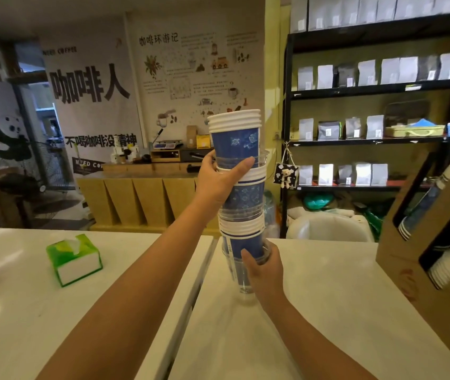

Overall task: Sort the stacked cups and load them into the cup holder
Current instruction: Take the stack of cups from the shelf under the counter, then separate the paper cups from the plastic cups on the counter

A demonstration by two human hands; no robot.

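Blue-and-clear cup stack (pixel 241 187) stands upright on the counter (pixel 328 283) — both hands' fingers (pixel 241 167) wrapped around it.

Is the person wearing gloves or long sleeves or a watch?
No. Both the left hand and the right hand are bare, with no gloves, rings or watch showing. Both forearms are uncovered too; no sleeve reaches into view.

I see blue paper cups (pixel 239 144) with a paler floral print and white rims, clear cups (pixel 241 272) between them, a green-and-white tissue box (pixel 74 259), and a brown cup holder (pixel 410 242), cardboard perhaps.
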